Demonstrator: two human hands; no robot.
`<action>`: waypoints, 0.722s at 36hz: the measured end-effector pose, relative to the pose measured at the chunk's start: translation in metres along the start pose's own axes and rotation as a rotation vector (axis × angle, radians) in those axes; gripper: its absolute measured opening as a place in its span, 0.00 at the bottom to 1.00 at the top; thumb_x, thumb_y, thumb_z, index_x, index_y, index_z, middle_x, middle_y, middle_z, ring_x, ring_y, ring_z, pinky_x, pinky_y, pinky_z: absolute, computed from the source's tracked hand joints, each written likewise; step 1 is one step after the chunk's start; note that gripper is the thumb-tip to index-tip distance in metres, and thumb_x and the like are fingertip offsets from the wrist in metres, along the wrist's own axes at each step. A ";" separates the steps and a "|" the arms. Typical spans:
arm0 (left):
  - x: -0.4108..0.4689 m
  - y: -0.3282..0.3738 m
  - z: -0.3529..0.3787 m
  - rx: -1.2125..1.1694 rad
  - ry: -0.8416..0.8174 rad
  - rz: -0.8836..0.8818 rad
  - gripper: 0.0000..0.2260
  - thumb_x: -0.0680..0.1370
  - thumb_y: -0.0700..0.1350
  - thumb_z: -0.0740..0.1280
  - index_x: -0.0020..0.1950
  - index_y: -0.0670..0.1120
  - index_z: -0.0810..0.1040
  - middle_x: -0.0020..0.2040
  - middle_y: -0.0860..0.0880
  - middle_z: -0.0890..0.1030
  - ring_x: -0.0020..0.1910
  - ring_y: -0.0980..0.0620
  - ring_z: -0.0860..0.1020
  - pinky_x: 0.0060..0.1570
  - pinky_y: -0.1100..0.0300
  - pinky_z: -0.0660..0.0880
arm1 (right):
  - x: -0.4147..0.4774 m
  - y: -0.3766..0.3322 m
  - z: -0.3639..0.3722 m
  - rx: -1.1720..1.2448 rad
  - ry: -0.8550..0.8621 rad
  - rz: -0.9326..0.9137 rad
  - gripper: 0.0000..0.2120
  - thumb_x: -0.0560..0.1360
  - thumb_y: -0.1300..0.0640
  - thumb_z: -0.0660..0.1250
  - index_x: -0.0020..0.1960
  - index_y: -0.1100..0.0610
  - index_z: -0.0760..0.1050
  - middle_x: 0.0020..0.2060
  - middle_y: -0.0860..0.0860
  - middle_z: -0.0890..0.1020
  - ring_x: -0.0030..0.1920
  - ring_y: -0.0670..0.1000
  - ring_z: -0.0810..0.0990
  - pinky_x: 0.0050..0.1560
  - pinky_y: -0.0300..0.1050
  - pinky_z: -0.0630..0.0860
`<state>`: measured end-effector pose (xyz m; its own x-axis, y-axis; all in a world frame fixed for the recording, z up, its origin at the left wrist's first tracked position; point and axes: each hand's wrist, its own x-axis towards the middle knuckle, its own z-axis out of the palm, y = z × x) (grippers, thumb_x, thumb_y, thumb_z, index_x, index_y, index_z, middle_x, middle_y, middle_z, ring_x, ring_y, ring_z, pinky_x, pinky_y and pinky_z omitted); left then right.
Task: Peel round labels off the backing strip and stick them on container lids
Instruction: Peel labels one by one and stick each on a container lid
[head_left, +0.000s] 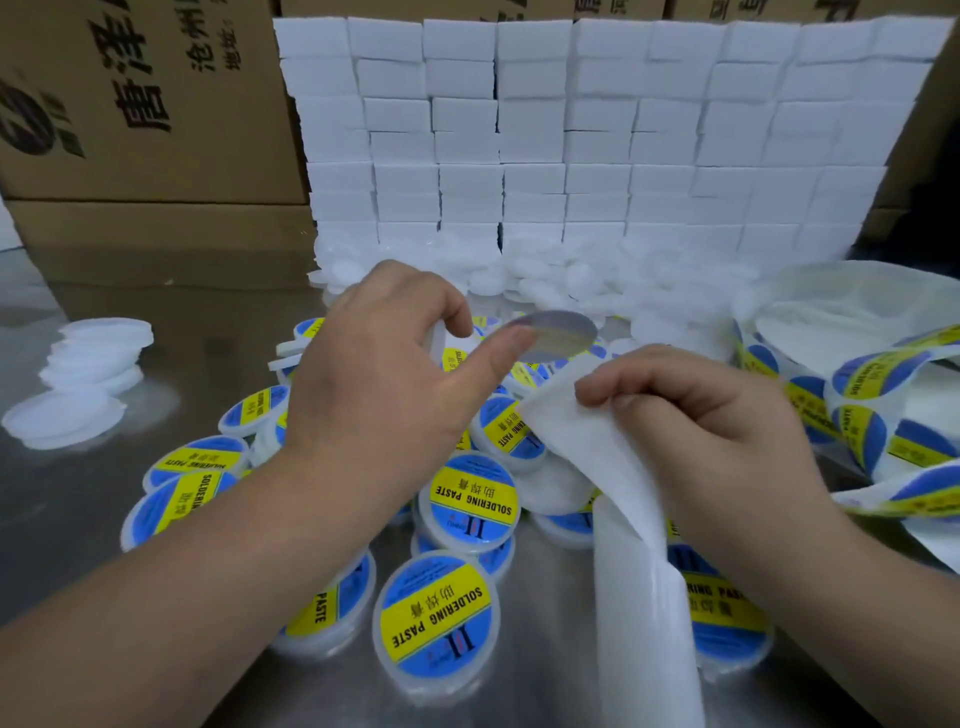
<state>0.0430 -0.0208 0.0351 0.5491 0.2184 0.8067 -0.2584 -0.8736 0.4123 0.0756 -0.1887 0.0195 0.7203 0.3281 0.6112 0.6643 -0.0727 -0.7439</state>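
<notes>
On the steel tabletop (62, 499) lie labelled lids (470, 501); fingers of my left hand (384, 364) pinch a round label (558, 335), those of my right hand (701, 421) clamp the backing strip (644, 597).

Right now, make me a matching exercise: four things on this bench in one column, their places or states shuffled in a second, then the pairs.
1 peeled label
2 backing strip
3 plain white lids
4 labelled lid

A stacked at the table's far left
B pinched by the right hand
C lying face up between the two forearms
D held up at the left hand's thumb tip

Pairs: 1-D, 2-B, 3-A, 4-C
</notes>
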 end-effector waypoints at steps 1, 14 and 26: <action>-0.001 0.001 0.000 0.009 0.001 0.025 0.14 0.67 0.64 0.60 0.36 0.54 0.69 0.36 0.59 0.67 0.38 0.60 0.64 0.37 0.72 0.62 | 0.000 -0.001 0.000 0.026 -0.013 0.015 0.12 0.66 0.58 0.61 0.32 0.46 0.81 0.35 0.37 0.82 0.41 0.36 0.79 0.40 0.25 0.69; 0.001 0.008 -0.007 0.053 -0.019 0.255 0.18 0.65 0.59 0.69 0.37 0.44 0.71 0.41 0.44 0.76 0.42 0.43 0.75 0.43 0.60 0.66 | 0.004 -0.003 -0.001 0.174 0.093 0.209 0.05 0.65 0.50 0.68 0.31 0.45 0.81 0.28 0.47 0.81 0.31 0.42 0.76 0.33 0.36 0.74; 0.005 -0.003 0.001 0.109 -0.095 0.109 0.17 0.69 0.37 0.70 0.44 0.48 0.63 0.52 0.46 0.72 0.47 0.50 0.71 0.38 0.65 0.57 | 0.007 0.002 -0.004 0.210 0.196 0.236 0.05 0.66 0.52 0.66 0.34 0.49 0.80 0.31 0.51 0.81 0.33 0.49 0.78 0.37 0.48 0.76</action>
<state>0.0471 -0.0172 0.0374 0.5964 0.0819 0.7985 -0.2355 -0.9332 0.2716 0.0826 -0.1900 0.0238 0.8868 0.1369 0.4415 0.4349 0.0767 -0.8972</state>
